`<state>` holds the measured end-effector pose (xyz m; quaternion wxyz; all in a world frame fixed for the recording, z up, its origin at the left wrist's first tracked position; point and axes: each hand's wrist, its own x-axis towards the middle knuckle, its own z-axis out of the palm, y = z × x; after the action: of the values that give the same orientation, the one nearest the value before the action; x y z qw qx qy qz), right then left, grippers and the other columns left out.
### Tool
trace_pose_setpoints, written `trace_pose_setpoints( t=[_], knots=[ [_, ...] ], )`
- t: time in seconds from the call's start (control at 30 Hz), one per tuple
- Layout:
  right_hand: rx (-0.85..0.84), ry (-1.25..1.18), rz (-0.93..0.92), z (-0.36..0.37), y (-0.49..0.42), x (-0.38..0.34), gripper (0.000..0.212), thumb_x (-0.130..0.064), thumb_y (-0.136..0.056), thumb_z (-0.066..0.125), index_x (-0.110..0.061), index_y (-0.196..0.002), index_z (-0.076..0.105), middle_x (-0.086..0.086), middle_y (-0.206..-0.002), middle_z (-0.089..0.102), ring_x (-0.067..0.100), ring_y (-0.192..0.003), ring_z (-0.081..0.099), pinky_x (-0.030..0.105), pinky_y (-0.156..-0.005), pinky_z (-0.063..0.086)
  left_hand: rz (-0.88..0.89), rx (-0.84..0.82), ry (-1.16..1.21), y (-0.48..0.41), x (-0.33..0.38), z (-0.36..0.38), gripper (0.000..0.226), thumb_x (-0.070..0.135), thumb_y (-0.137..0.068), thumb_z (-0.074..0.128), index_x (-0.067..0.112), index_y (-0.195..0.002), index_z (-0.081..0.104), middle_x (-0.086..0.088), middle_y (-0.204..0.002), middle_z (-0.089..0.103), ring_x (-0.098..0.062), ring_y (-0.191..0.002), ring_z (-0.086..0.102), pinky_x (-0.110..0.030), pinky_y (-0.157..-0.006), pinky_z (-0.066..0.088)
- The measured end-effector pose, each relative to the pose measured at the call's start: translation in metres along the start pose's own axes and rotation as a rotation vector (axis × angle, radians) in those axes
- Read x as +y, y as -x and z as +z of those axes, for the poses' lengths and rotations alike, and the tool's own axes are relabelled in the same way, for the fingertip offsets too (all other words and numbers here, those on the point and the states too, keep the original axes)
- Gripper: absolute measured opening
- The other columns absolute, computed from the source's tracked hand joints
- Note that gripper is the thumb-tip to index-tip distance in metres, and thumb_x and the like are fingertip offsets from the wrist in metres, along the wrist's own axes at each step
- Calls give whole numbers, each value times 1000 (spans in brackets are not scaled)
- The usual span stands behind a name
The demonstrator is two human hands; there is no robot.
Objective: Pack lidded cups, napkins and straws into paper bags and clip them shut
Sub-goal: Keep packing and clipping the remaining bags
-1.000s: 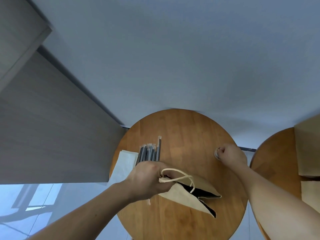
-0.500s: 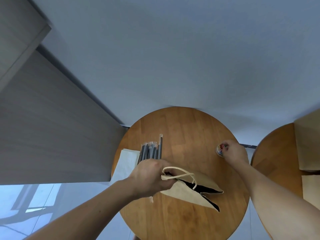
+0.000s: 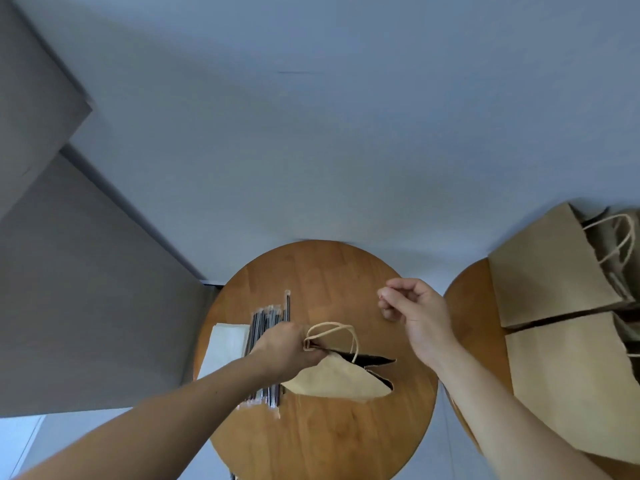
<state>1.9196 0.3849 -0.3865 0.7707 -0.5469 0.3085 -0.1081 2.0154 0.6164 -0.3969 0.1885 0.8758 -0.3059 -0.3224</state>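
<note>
A tan paper bag (image 3: 339, 379) stands on the round wooden table (image 3: 311, 271), its mouth nearly pressed flat with a dark slit showing. My left hand (image 3: 291, 348) grips the bag's top edge at the left end, just below the looped handle (image 3: 332, 327). My right hand (image 3: 415, 313) hovers above the table to the right of the bag, fingers curled. Its thumb and fingertips pinch a small reddish clip (image 3: 382, 298) that barely shows. Wrapped dark straws (image 3: 268, 320) and white napkins (image 3: 225, 348) lie to the left, partly under my left arm. No cup is visible.
A second round table (image 3: 467, 306) stands at the right. On it are an upright paper bag (image 3: 547, 265) with handles and another bag (image 3: 571, 382) in front of it. Grey wall and a cabinet side fill the left and back.
My right hand has lifted from the table's right edge and moved toward the bag, with something small pinched in it. The left hand keeps its grip on the bag top. The view has shifted right.
</note>
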Motion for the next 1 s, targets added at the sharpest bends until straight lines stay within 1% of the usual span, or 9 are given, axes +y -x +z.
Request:
trace_pose_setpoints(
  t=[0.13, 0.23, 0.33, 0.47, 0.6, 0.67, 0.83, 0.9, 1.0],
  knots=[
    [-80, -157, 34, 25, 49, -37, 22, -6, -73, 77, -6, -92, 67, 18, -83, 69, 23, -70, 66, 27, -58, 55, -14, -58, -8, -1, 5, -4, 36, 46, -86, 67, 28, -60, 51, 8, -57, 53, -10, -53, 51, -25, -49, 36],
    [-109, -238, 62, 39, 73, -51, 18, -5, -73, 74, -6, -91, 68, 19, -83, 68, 22, -65, 64, 26, -53, 53, 23, -59, -34, 1, 8, -6, 33, 45, -87, 68, 36, -60, 51, 13, -61, 55, -5, -58, 53, -24, -52, 40],
    [-104, -235, 56, 47, 88, -55, 19, -4, -77, 71, -3, -96, 68, 21, -87, 69, 22, -65, 66, 26, -53, 54, 45, -54, -28, 1, 8, -7, 31, 45, -87, 68, 35, -61, 53, 14, -63, 57, -5, -61, 55, -24, -53, 41],
    [-51, -192, 37, 54, 99, -53, 20, 3, -84, 66, 2, -104, 66, 25, -92, 70, 23, -68, 68, 26, -56, 56, 53, -66, -45, 3, 8, -9, 22, 43, -87, 68, 30, -71, 61, 10, -70, 62, -11, -69, 61, -30, -63, 51],
    [-26, -139, 15, 59, 104, -50, 24, 5, -83, 67, 1, -106, 66, 22, -94, 71, 23, -73, 68, 27, -61, 56, 69, -60, -35, 6, 4, -8, 25, 43, -87, 68, 28, -69, 59, 10, -67, 60, -9, -64, 57, -27, -56, 44],
    [-22, -106, 6, 61, 105, -49, 24, 4, -82, 69, -2, -106, 68, 20, -96, 72, 23, -77, 67, 28, -63, 56, 69, -73, -16, 7, 3, -7, 21, 41, -87, 68, 26, -72, 63, 8, -71, 65, -11, -67, 60, -29, -59, 47],
    [-56, -43, -9, 65, 106, -42, 19, -1, -83, 71, -13, -97, 76, 14, -90, 71, 28, -83, 69, 34, -71, 56, 42, -47, -4, 12, 2, -3, 31, 39, -85, 70, 28, -62, 52, 9, -63, 56, -10, -60, 55, -26, -54, 42],
    [-75, 38, -20, 66, 107, -37, 19, -3, -87, 69, -17, -98, 77, 12, -85, 71, 29, -83, 68, 36, -75, 55, 28, -50, 6, 14, 3, -2, 25, 39, -86, 69, 27, -68, 57, 6, -68, 60, -14, -66, 60, -30, -60, 48],
    [-92, 304, -78, 66, 108, -28, 23, -7, -92, 66, -25, -100, 77, 2, -83, 72, 25, -79, 69, 31, -74, 57, 18, -52, 23, 15, 5, -2, 20, 39, -88, 67, 22, -78, 64, 2, -74, 64, -19, -74, 65, -34, -66, 53]
  ],
)
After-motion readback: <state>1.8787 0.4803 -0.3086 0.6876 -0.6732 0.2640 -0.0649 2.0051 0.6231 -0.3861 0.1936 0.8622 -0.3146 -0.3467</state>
